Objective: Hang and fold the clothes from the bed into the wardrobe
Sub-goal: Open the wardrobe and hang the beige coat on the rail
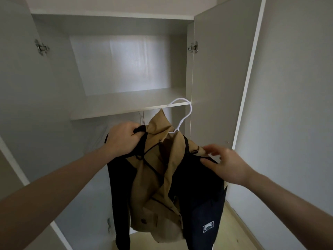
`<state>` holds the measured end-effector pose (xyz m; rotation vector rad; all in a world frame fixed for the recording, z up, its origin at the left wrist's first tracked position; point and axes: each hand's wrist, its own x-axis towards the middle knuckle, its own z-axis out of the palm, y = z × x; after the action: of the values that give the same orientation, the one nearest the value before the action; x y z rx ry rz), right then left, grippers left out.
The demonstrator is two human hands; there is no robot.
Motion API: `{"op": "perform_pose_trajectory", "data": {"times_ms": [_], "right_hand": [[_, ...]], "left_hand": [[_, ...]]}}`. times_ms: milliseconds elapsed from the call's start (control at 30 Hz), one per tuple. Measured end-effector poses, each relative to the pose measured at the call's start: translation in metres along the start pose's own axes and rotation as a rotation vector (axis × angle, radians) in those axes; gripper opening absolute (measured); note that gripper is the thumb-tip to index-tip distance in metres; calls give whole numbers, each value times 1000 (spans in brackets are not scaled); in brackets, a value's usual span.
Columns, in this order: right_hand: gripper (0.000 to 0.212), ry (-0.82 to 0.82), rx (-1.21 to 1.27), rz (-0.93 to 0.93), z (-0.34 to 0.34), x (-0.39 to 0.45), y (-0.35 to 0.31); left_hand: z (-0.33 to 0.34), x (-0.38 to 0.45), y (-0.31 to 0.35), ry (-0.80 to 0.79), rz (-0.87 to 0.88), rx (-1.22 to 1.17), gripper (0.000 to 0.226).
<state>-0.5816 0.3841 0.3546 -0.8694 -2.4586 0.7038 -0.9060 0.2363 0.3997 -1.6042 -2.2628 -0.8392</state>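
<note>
Left hand (124, 139) clenches jacket (162, 177) shoulder to steady it; right hand (227, 163), fingers loose, smooths other side on hanger (182, 114) b4 wardrobe (126, 109).

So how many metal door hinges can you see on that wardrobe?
3. One hinge sits high on the left door, one high on the right door, and a third low on the left door. A lower right hinge may be hidden behind the jacket.

Both bare forearms reach forward and up, converging toward centre. Left hand (124, 139) is knuckles-up, fingers curled tight in a grip. Right hand (228, 164) is blurred, fingers spread and mostly straight, thumb extended, fingertips (210, 147) touching lightly, not gripping.
</note>
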Motion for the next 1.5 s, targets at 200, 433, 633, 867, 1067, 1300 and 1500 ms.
{"op": "perform_pose_trajectory", "data": {"times_ms": [200,433,633,867,1067,1300,1500], "right_hand": [[19,19,147,-42,20,5,4],[30,110,437,17,56,2,-19],[29,149,445,111,94,3,-35],[28,266,441,295,121,9,-28],[26,305,353,459,150,25,-18],[25,373,351,604,174,51,-8],[27,422,409,691,186,94,16]], "left_hand": [[-4,-2,-10,-48,-44,-69,33],[13,-12,-10,-74,34,-13,21],[46,-14,-7,-216,168,69,20],[56,18,-68,-401,51,-15,55],[61,30,-104,-502,100,-4,61],[53,78,-140,-407,6,-111,53],[48,136,-158,-267,-5,-113,50]]}}
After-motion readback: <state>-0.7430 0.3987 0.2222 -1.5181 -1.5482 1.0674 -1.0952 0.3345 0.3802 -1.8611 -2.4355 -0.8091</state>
